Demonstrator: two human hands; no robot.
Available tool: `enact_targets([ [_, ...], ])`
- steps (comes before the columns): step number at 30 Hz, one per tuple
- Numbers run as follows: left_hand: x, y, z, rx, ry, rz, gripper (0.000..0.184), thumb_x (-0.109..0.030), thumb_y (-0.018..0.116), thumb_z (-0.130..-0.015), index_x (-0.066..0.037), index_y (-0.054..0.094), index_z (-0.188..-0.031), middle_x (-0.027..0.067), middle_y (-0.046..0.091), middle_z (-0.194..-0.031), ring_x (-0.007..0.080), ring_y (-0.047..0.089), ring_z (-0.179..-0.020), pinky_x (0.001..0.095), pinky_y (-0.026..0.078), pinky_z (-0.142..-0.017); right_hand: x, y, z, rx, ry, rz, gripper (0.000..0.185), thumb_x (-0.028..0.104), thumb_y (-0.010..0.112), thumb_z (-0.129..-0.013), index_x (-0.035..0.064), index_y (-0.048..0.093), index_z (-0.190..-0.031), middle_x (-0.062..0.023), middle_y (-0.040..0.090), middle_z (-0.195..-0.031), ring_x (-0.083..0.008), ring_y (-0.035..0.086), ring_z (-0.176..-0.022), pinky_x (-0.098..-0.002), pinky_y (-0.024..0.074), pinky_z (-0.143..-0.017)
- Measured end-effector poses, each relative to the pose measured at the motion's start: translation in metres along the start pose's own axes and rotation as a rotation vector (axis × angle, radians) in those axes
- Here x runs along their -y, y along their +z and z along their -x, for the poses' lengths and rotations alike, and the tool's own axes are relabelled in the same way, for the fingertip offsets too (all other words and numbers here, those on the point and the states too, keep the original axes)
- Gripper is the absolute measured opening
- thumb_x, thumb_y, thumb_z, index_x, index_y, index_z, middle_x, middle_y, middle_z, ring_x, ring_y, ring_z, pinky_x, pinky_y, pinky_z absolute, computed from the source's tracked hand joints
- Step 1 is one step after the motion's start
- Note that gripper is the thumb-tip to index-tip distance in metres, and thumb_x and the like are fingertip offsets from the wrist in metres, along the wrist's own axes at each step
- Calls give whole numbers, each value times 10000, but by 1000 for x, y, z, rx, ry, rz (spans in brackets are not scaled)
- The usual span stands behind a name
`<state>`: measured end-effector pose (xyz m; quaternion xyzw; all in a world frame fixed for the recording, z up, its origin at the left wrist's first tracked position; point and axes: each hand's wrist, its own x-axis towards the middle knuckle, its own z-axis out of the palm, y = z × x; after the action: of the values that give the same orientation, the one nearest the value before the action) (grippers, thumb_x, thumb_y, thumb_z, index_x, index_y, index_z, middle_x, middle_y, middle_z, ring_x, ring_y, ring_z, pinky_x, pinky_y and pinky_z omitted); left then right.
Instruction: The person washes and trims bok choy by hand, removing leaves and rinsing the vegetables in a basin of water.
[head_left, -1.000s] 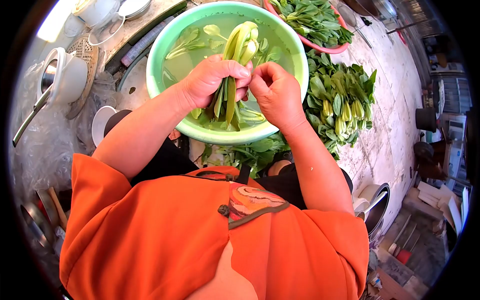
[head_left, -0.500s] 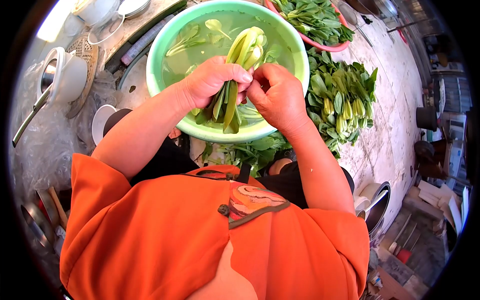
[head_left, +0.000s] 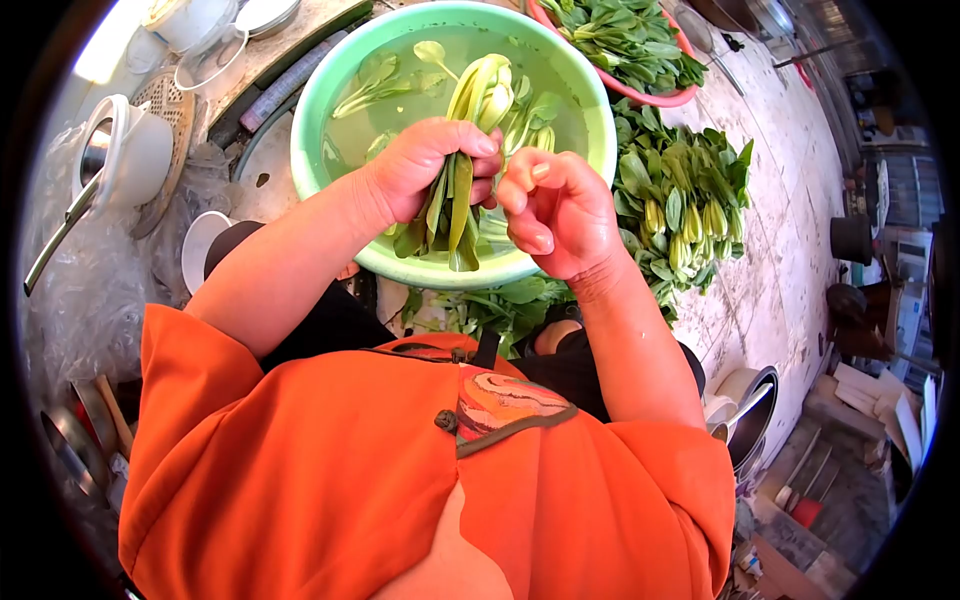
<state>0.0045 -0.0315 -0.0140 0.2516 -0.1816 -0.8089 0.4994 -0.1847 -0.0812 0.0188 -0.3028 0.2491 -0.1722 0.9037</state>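
My left hand (head_left: pixel 435 165) is wrapped round a bunch of leafy greens (head_left: pixel 461 205), pale stems up and dark leaves hanging down, above a green basin (head_left: pixel 305 120) of water. Just right of the bunch, my right hand (head_left: pixel 562 212) is turned partly palm up, its fingers apart and loosely curled, with nothing visible between them. More greens (head_left: pixel 370 88) float in the water at the left of the basin, and other stems (head_left: pixel 540 135) show behind my right hand.
Right of the basin lies a pile of greens (head_left: pixel 690 200). A pink basin (head_left: pixel 683 97) holds more leaves at the top. Leaves (head_left: pixel 510 300) also lie below the green basin. A white pot (head_left: pixel 150 155) stands at the left, and a dark-rimmed pot (head_left: pixel 752 425) at the lower right.
My right hand has drawn away from the bunch, down and to the right, and its fingers have opened. My left hand keeps its hold, with only a small shift.
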Motion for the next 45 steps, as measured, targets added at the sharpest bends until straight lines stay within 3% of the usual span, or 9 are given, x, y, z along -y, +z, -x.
enact_targets([
  [6,-13,6,10,-274,150,-258,211,-166,642,-788,-59,534,-934,-3,495,-685,117,468,-572,293,436,-598,4,-4,-3,-230,117,285,203,67,466,-880,4,592,-1026,-81,630,-704,-138,544,-424,-240,386,-346],
  [11,-23,-4,12,-279,144,-331,186,-136,646,-791,-62,549,-931,0,518,-708,109,477,-582,279,446,-618,3,-4,1,-46,221,289,220,57,480,-886,3,616,-1051,-68,609,-648,-135,511,-385,-232,395,-354],
  [19,-5,5,8,-357,122,-320,174,-136,662,-805,-28,649,-941,42,642,-830,122,601,-732,265,496,-684,0,10,3,-12,66,201,334,170,599,-933,61,578,-1249,-54,600,-629,-112,523,-418,-214,382,-364],
  [22,-9,-1,13,-312,8,-504,242,-154,670,-795,-15,647,-993,54,641,-852,123,586,-743,270,484,-699,16,9,2,-306,-154,466,564,227,734,-842,76,499,-1332,-60,626,-684,-117,556,-449,-216,398,-379],
  [28,-6,16,17,-59,-266,-1146,377,-216,684,-752,-50,629,-1086,53,639,-881,166,582,-818,322,469,-750,5,2,-3,-314,-255,1221,538,323,839,-707,20,569,-1059,-57,654,-767,-130,614,-696,-268,509,-641],
  [31,-6,11,20,23,-234,-1255,390,-215,672,-761,-27,620,-1098,75,646,-887,162,589,-833,319,471,-770,11,2,-3,-214,-29,1268,496,291,827,-705,9,569,-1020,-63,650,-760,-117,598,-628,-259,493,-568],
  [35,5,4,10,-107,63,-937,422,-223,677,-747,-4,613,-1102,106,651,-903,172,602,-841,313,481,-790,11,6,-4,-249,13,785,349,236,788,-734,8,589,-910,-57,624,-715,-83,539,-489,-229,418,-425],
  [38,-3,-1,7,-538,277,-1145,421,-133,685,-795,20,567,-1168,74,640,-1036,125,585,-938,288,472,-844,-6,11,-4,-227,24,805,234,169,727,-797,19,599,-924,-13,592,-698,-68,524,-482,-211,398,-421],
  [45,-11,-9,5,-394,113,-742,457,-74,727,-739,-20,575,-1166,34,605,-962,117,574,-868,278,472,-826,-3,14,2,-269,72,896,272,298,705,-854,29,681,-882,18,544,-634,-66,503,-571,-227,420,-536],
])
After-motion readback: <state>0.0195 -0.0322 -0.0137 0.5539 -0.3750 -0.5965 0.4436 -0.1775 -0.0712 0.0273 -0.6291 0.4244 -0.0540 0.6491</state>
